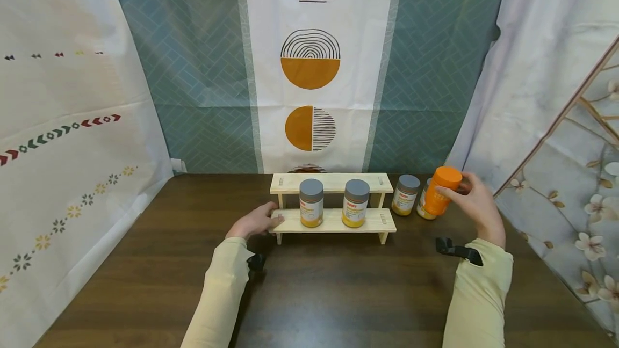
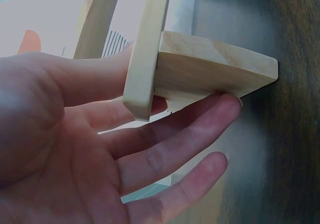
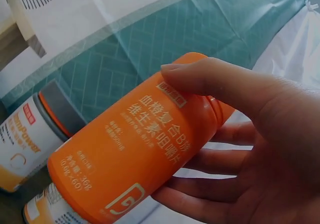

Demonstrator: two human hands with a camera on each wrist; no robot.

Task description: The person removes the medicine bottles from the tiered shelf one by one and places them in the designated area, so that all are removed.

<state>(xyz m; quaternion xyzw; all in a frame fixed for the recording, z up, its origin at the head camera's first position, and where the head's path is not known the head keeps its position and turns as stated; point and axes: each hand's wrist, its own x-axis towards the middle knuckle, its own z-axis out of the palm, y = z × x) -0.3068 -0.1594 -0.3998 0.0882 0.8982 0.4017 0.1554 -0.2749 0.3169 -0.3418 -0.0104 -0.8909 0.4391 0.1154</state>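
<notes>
Held upright with a slight tilt, an orange vitamin bottle (image 1: 439, 193) is in my right hand (image 1: 476, 208), thumb on one side and fingers on the other. It overlaps a grey-lidded jar (image 1: 424, 211) in the head view. My left hand (image 1: 255, 220) grips the left end of a two-tier wooden shelf (image 1: 333, 223), its thumb over the board and fingers beneath, by the leg (image 2: 210, 66). Two grey-lidded jars, one left (image 1: 311, 204) and one right (image 1: 355, 204), stand on the lower tier. The upper tier (image 1: 333, 180) carries nothing.
Another grey-lidded jar (image 1: 405, 195) stands on the dark wooden table (image 1: 338, 294), just right of the shelf. Patterned cloth (image 1: 203, 69) hangs behind the table, with white cloth at the left (image 1: 72, 95) and flowered cloth at the right (image 1: 575, 203).
</notes>
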